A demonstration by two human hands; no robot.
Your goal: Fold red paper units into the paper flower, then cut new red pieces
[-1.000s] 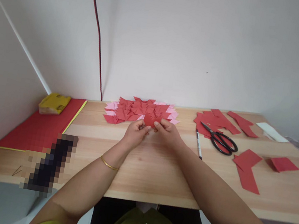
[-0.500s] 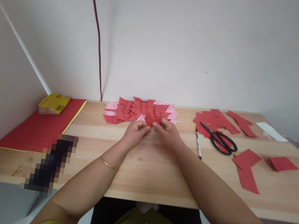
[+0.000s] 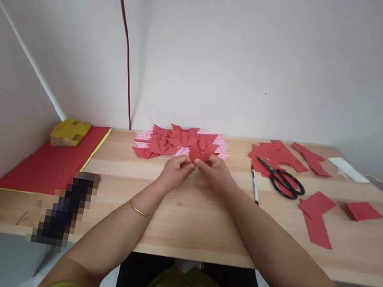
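Both hands, left hand [image 3: 173,172] and right hand [image 3: 216,171], pinch-fold one red paper piece [image 3: 199,155]; folded pile [image 3: 177,142] sizeable, cut red pieces [image 3: 316,215] still unfolded on bench [image 3: 199,224].

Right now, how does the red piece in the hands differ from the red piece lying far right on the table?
The small red folded piece is pinched between the left hand and the right hand, lifted off the wooden table; the far-right red piece lies alone, untouched. The held one sits just before the pile of folded pieces; the other lies beyond the scissors. Both are red paper.

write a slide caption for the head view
Both hands, left hand and right hand, pinch a small red paper piece before a fan of folded papers.
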